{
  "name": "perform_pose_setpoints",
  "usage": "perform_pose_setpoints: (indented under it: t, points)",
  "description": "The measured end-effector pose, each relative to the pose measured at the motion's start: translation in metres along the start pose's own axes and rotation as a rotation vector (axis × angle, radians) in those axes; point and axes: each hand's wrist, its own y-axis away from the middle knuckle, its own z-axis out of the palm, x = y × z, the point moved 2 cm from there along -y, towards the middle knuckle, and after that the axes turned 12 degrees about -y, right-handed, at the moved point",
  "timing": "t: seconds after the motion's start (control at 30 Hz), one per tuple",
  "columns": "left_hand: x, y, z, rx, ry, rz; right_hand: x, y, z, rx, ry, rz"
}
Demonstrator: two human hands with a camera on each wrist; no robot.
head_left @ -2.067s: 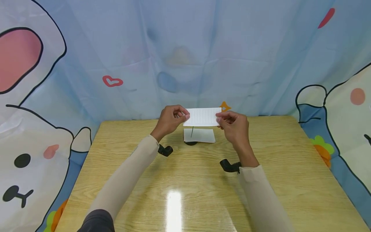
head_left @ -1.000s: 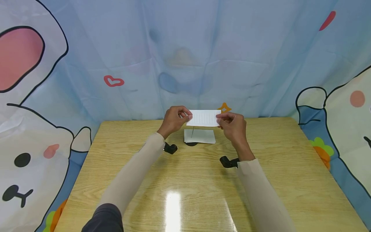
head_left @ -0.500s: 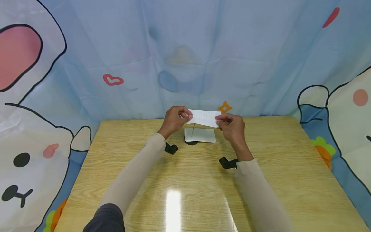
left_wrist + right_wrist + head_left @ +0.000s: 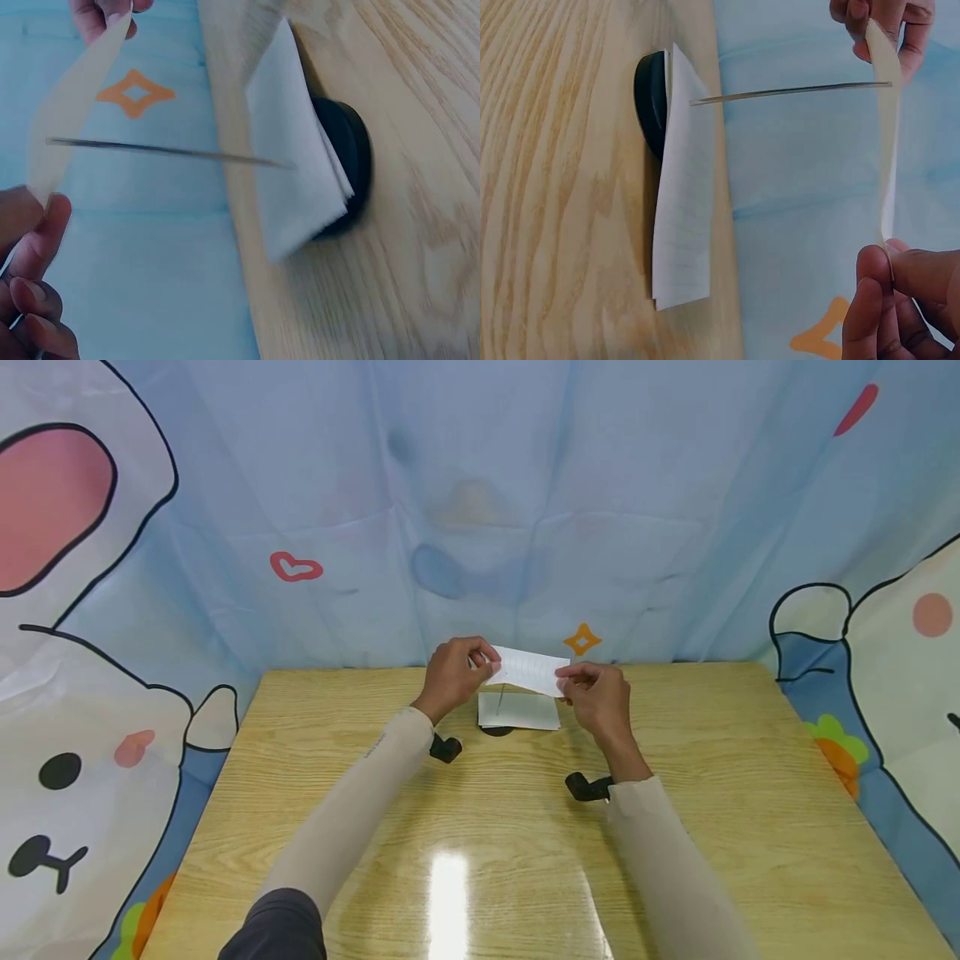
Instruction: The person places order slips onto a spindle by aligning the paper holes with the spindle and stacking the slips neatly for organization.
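My left hand (image 4: 452,677) and right hand (image 4: 598,695) pinch opposite ends of a lined white paper slip (image 4: 531,670) between thumb and fingers. The slip bows slightly and slopes down toward the right hand in the head view. Below it stands a bill spike with a round black base (image 4: 352,161) and a thin metal rod (image 4: 787,92). White paper slips (image 4: 521,711) are threaded low on the rod and largely cover the base. The rod's upper end meets the held slip nearer the left hand, as both wrist views show.
The wooden table (image 4: 375,860) extends around the spike, its far edge close behind. Beyond that edge hangs a blue printed curtain (image 4: 480,527). Black wrist-camera mounts (image 4: 588,787) stick out below both wrists.
The held slip has gone from nearly level to tilted, its right end lower and slightly bent. My left hand has shifted right, my right hand slightly left and down. The spike stays put.
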Motion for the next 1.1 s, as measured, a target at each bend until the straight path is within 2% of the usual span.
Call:
perform_pose_setpoints:
  t: [0.17,0.27,0.5,0.83,1.1]
  points:
    - [-0.006,0.007,0.008,-0.03,-0.069,-0.023,0.01,0.003,0.003,-0.022,0.026,0.03]
    - [-0.01,0.011,0.012,-0.042,-0.048,-0.058,0.015,0.005,0.005,-0.035,0.013,0.051]
    - [-0.017,0.012,0.019,-0.058,-0.027,-0.076,0.02,0.006,0.008,-0.032,0.012,0.093]
    - [-0.024,0.014,0.032,-0.058,-0.027,-0.101,0.03,0.006,0.011,-0.032,0.038,0.108]
    - [-0.027,0.017,0.043,-0.037,-0.063,-0.084,0.038,0.007,0.012,-0.038,0.073,0.108]
